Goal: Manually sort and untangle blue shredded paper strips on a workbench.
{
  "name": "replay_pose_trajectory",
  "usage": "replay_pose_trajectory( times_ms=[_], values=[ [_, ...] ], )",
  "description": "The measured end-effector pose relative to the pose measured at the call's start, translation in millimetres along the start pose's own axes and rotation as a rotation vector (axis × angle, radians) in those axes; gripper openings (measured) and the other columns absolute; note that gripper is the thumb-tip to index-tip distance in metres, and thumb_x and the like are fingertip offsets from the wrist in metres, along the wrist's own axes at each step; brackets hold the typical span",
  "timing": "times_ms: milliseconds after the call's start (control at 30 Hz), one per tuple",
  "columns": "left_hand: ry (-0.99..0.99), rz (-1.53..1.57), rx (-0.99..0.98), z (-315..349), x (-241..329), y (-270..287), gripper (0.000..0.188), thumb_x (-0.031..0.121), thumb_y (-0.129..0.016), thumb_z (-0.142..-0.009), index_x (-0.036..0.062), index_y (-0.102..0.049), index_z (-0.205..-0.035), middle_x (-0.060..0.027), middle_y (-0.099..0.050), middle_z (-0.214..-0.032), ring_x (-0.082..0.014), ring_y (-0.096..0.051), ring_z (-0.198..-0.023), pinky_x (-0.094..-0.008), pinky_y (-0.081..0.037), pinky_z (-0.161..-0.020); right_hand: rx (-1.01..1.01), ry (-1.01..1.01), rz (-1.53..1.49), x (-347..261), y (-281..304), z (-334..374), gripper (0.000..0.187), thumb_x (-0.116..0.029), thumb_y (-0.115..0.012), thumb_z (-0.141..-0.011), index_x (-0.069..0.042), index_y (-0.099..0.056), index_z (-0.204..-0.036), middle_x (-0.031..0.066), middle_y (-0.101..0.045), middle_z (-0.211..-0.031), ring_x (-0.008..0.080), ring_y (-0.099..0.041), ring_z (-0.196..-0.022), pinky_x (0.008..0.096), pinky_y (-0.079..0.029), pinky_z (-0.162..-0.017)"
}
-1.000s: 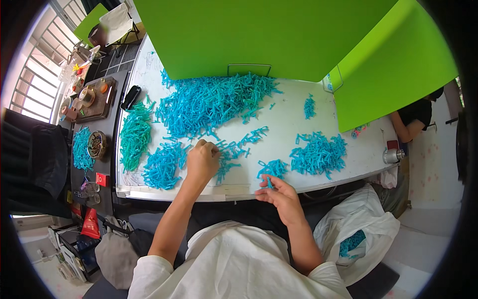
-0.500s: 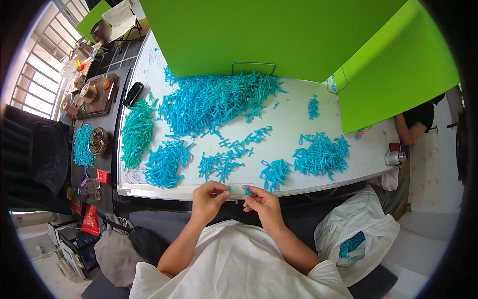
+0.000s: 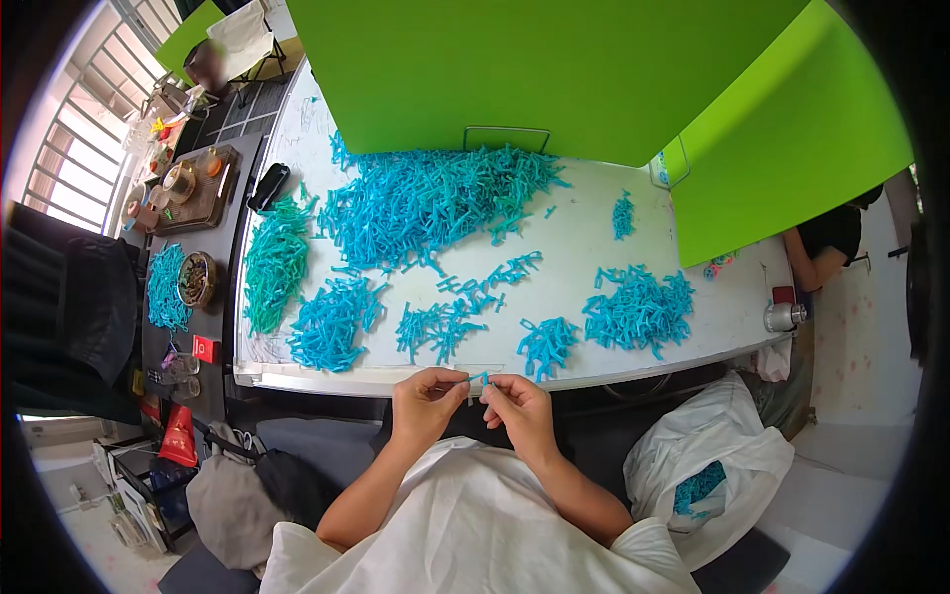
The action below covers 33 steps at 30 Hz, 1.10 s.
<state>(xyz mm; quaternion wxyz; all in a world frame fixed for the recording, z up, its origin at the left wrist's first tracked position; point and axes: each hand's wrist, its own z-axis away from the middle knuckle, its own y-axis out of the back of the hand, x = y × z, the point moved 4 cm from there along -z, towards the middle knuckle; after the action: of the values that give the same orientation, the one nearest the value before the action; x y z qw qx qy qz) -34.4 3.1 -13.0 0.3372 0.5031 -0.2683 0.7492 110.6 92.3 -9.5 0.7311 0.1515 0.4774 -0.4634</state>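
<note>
"Pinching what, and with which hand?"

"Holding 1 thin blue left-hand piece (image 3: 476, 378) between thumb and forefinger of the left hand (image 3: 423, 409), and 1 small blue right-hand piece (image 3: 486, 380) between thumb and fingers of the right hand (image 3: 519, 414)."

"Placed where?"

"At the near edge of the white table (image 3: 581, 213), in front of the white shirt (image 3: 475, 525), between the facing fingertips."

"Lying which way?"

"Running roughly sideways, in the case of the left-hand piece, with its long axis aimed at the right hand. Standing closer to upright, in the case of the right-hand piece, so crossing that line rather than following it."

"Touching or apart?"

"Meeting, or just beside each other; too small to tell which."

"And nearer to the loose pieces?"

"Left hand for the loose scatter (image 3: 442, 327), just beyond; right hand for the small pile (image 3: 547, 345), ahead and slightly to the right."
</note>
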Motion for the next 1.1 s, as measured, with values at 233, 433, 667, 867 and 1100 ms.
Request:
replay_pose_trajectory(
  times_ms=[233, 433, 667, 867, 1100],
  values=[
    [-0.013, -0.051, -0.001, 1.4, -4.6, 1.0, 0.011, -0.003, -0.074, -0.088, -0.0043, -0.072, -0.099, -0.0067, -0.073, -0.089, -0.0098, -0.068, -0.079, -0.0233, -0.056, -0.072, -0.015, -0.021, 0.045, -5.6, 3.3, 3.6, 0.022, -0.014, -0.067, -0.096, 0.003, -0.068, -0.11, 0.0061, -0.07, -0.086, 0.0069, -0.063, -0.064, 0.0209, -0.052, -0.053],
    [0.195, 0.216, -0.07, 0.0, 3.2, -0.8, 0.014, 0.002, -0.073, -0.09, -0.0061, -0.071, -0.102, -0.0097, -0.073, -0.09, -0.0125, -0.069, -0.078, -0.0252, -0.059, -0.073, -0.1, -0.125, -0.102, -14.0, 6.7, 4.2, 0.023, -0.015, -0.068, -0.095, 0.002, -0.068, -0.111, 0.0065, -0.07, -0.086, 0.0081, -0.063, -0.064, 0.0213, -0.051, -0.053],
    [0.153, 0.231, -0.077, 2.3, 7.6, -4.0, 0.014, 0.002, -0.073, -0.09, -0.0052, -0.071, -0.102, -0.0101, -0.073, -0.091, -0.0137, -0.07, -0.08, -0.0264, -0.06, -0.075, -0.066, -0.034, -0.08, -11.3, -1.4, 9.9, 0.022, -0.014, -0.067, -0.096, 0.002, -0.068, -0.112, 0.0067, -0.07, -0.09, 0.0089, -0.065, -0.067, 0.0224, -0.054, -0.056],
    [0.137, 0.162, -0.063, 3.3, 2.5, -3.6, 0.013, -0.003, -0.074, -0.088, -0.0046, -0.071, -0.1, -0.0112, -0.074, -0.091, -0.0147, -0.071, -0.081, -0.0275, -0.061, -0.075, -0.003, 0.009, 0.006, -8.7, 4.1, 6.4, 0.023, -0.014, -0.068, -0.096, 0.002, -0.068, -0.113, 0.0065, -0.07, -0.088, 0.0085, -0.065, -0.067, 0.0216, -0.054, -0.055],
    [0.097, 0.111, -0.037, 3.8, 3.6, -4.3, 0.013, -0.003, -0.074, -0.088, -0.0046, -0.071, -0.1, -0.0099, -0.073, -0.091, -0.013, -0.07, -0.081, -0.0258, -0.059, -0.074, 0.006, 0.004, -0.014, -7.9, 1.5, 8.2, 0.022, -0.013, -0.067, -0.096, 0.002, -0.067, -0.112, 0.0066, -0.07, -0.088, 0.0079, -0.064, -0.067, 0.0215, -0.052, -0.054]
  ],
)
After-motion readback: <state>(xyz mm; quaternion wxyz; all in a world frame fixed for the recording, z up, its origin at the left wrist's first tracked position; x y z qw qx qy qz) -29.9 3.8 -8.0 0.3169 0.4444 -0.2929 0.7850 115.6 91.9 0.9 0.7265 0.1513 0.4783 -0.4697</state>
